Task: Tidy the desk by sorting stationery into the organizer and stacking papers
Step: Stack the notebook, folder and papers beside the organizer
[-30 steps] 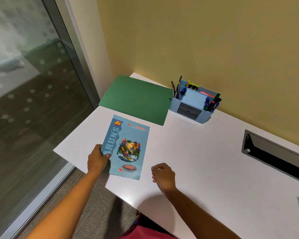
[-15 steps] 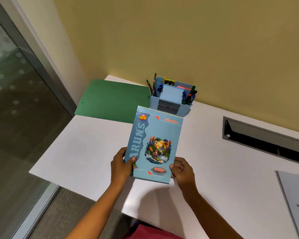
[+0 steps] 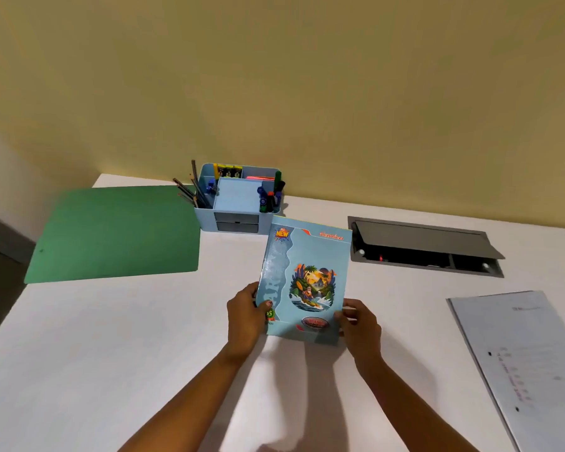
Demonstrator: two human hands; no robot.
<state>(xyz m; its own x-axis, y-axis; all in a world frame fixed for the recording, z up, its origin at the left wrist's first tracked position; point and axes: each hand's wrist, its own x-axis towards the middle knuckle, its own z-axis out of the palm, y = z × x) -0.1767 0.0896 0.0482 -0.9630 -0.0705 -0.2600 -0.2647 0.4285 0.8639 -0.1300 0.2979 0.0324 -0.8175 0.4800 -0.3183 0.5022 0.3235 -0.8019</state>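
A second ago the notebook (image 3: pixel 304 282) was lying flat near the counter's left front corner, with only the left hand (image 3: pixel 245 318) at its side and the right hand (image 3: pixel 361 324) curled on the bare counter (image 3: pixel 111 353). Now both hands are holding it up off the surface, and it is throwing a shadow on the counter below. It is also sitting further right than half a second ago. Its top edge was then overlapping the front of the blue organizer (image 3: pixel 237 203); now it is clearing the organizer's front right corner and hanging just beside the left end of the grey cable hatch (image 3: pixel 421 246).

The left hand is gripping the notebook's lower left edge, thumb pressing on the cover and fingers curling behind. The right hand is pinching the lower right corner the same way.

The notebook's long axis is running away from the person toward the counter's back edge, leaning a little to the right. The end printed "ALL NEW" is pointing at the back edge, and the illustrated cover is facing up.

The green folder (image 3: pixel 115 233) is lying flat at the back left corner, touching the organizer's left side. A sheaf of white papers (image 3: pixel 519 353) is lying toward the right edge, well apart from the notebook.
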